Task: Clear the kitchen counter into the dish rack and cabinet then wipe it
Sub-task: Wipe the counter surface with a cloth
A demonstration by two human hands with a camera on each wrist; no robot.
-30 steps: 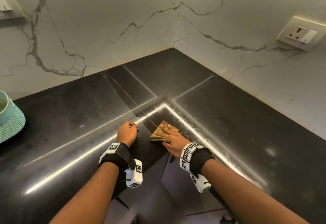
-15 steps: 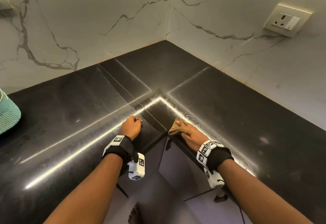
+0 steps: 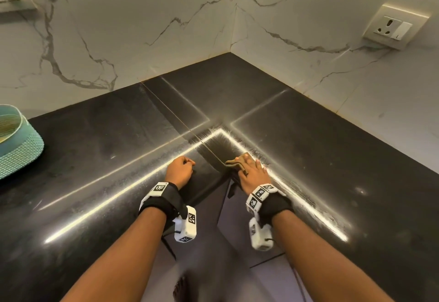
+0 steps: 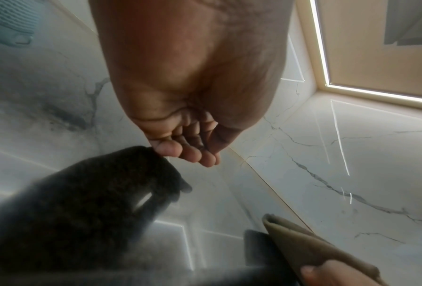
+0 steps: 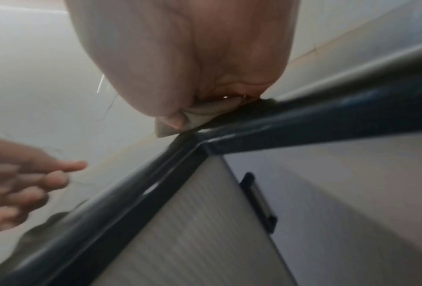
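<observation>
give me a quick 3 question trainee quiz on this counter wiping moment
1. True or false: the right hand presses a brown cloth onto the black counter.
2. Multiple choice: the left hand is A) holding a sponge, B) curled in a fist holding nothing, C) flat on the wall.
3. Fill in: the teal woven basket sits at the counter's far ____ side.

Key: 1 true. 2 B, its fingers are curled and hold nothing. 3 left.
</observation>
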